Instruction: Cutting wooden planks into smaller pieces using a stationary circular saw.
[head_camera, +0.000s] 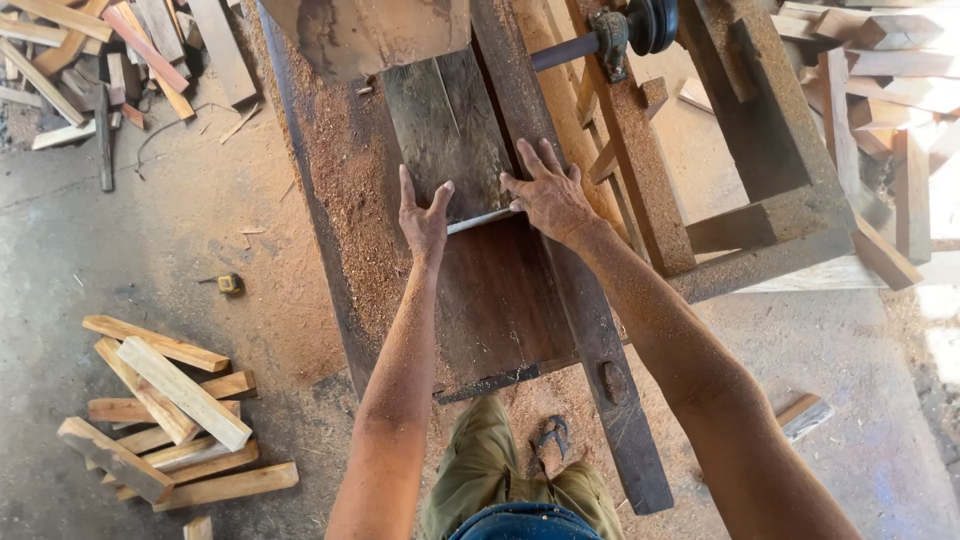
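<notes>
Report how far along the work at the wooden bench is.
Done: a pile of cut wood pieces lies on the floor, and sawdust covers the bench. In hand: the left hand and right hand both rest on a board lying on the bench, by a thin metal strip across its top. Left: more loose wood lies stacked beyond the bench; whether it needs working cannot be told.

Open board surface (445, 120) ahead of the hands (548, 195); shaft (566, 50) and timber frame (640, 150) crowding the right.
</notes>
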